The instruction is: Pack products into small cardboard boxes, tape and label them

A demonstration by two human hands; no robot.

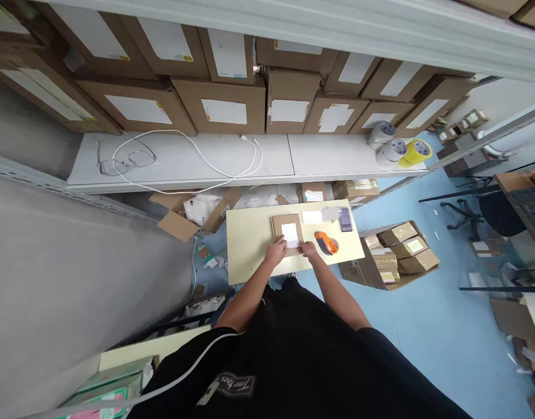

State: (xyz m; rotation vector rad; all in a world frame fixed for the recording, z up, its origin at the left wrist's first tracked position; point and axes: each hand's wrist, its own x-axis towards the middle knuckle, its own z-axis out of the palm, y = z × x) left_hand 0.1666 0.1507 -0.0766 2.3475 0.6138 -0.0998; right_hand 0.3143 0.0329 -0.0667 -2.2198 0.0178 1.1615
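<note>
A small cardboard box (287, 234) with a white label lies flat on the pale tabletop (250, 244), pinned at its near edge by the left hand (276, 252) and right hand (309, 249), fingers pressed down, the orange tape dispenser (326, 242) lying just beside the right hand within easy reach.

I count two hands, the left hand (276, 252) and the right hand (309, 249), with fingers resting on one small cardboard box (287, 233) bearing one white label (290, 234). Just right of the right fingers lies one orange tape dispenser (326, 242). Beyond the fingertips I see two loose white slips (312, 216) and one grey stack of cards (346, 219). Far beyond, on the shelf: three tape rolls (393, 150), two white and one yellow; one white cable (215, 169); one pair of glasses (131, 160).
</note>
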